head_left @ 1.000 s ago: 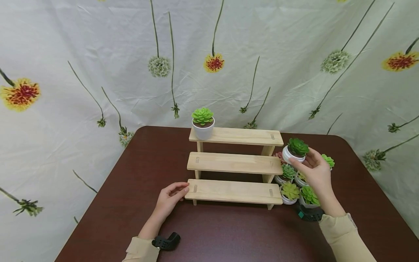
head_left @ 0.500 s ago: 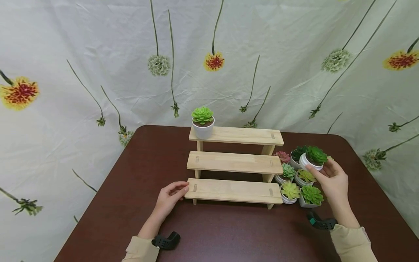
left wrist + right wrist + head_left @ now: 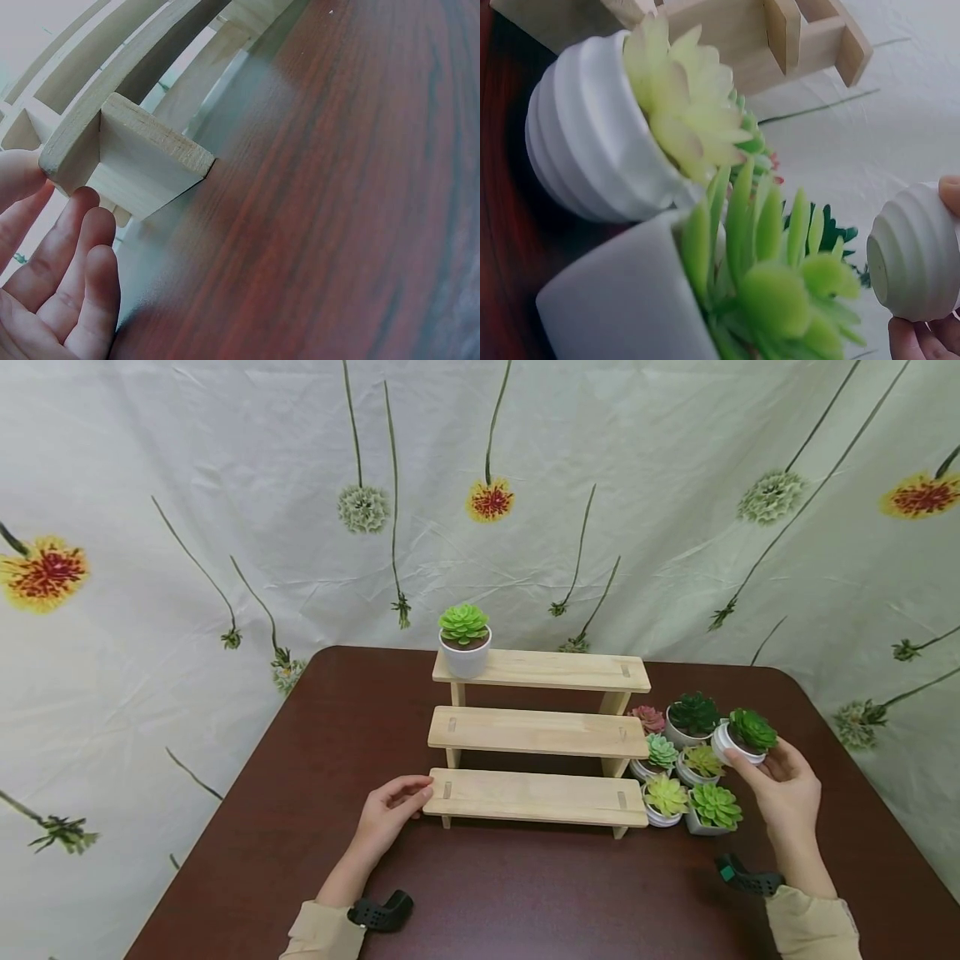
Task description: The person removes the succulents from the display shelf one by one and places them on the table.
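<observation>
My right hand [image 3: 789, 785] grips a potted succulent [image 3: 752, 732] with dark green leaves, tilted and held beside the cluster at the right. In the right wrist view its ribbed white pot [image 3: 915, 251] shows between thumb and fingers. At the left, my left hand [image 3: 393, 814] pinches the end of the lowest tier of a three-tier wooden stand [image 3: 536, 797]. The left wrist view has the thumb on that board's end [image 3: 71, 154] and the fingers curled below. A bright green succulent [image 3: 464, 639] in a white pot stands on the top tier's left end.
Several potted succulents crowd the stand's right side: a red one [image 3: 649, 719], a dark green one [image 3: 693, 717], a yellow-green one [image 3: 666, 796] and a bright green one in a square pot [image 3: 714, 810]. A flowered cloth [image 3: 300, 485] hangs behind the brown table [image 3: 525, 902].
My right hand has carried its succulent right and slightly toward me, away from the stand. The dark green plant behind it now shows. My left hand stays at the stand.
</observation>
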Tool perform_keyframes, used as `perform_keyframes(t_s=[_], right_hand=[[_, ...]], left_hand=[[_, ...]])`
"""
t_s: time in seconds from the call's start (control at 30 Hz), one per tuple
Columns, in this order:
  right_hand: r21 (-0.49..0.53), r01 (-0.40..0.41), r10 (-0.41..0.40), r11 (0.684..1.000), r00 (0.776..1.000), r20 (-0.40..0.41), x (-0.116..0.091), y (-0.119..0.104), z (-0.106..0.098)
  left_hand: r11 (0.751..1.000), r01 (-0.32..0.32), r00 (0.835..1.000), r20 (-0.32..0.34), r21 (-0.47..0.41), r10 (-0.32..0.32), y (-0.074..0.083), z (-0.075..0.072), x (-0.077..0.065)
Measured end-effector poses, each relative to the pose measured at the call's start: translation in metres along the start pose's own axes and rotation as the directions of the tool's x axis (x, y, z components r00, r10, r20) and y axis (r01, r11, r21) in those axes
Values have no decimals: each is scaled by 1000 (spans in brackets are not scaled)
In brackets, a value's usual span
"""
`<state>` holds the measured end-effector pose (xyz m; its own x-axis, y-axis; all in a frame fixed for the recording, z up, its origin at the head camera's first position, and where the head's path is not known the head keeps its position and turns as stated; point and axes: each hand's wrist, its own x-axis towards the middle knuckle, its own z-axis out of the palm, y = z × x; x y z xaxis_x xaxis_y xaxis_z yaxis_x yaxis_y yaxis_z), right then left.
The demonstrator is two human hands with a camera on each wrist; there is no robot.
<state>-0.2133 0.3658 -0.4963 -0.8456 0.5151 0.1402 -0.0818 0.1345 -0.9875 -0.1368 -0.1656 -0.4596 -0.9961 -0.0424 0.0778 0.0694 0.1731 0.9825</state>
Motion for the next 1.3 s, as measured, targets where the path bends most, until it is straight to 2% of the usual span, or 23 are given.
perform_keyframes(t_s=[0.17,0.57,0.8,1.0,1.17,1.3], right_hand=[[83,-38,41,996,999,-34,-4,0,-5],[22,-133,135,991,984,-116,-9,2,-20],[-83,-253,241,964,962,-127,-43,-51,-11],[-102,-276,262,956,956,-131,-42,-41,-13],[-199,-284,264,938,957,-121,-40,-32,-14],[-234,-282,260,930,958,-123,-39,-27,-13]], left_hand=[[1000,0,1000,2,-3,0,0,0,0],[1000,-11,1000,5,-6,11,-1,-1,0],[1000,-8,1000,5,-6,8,-1,-1,0],[1000,-16,1000,8,-11,16,-2,-1,0],[1000,-13,1000,8,-10,13,-1,-1,0],[1000,-8,1000,6,-9,8,-1,-1,0]])
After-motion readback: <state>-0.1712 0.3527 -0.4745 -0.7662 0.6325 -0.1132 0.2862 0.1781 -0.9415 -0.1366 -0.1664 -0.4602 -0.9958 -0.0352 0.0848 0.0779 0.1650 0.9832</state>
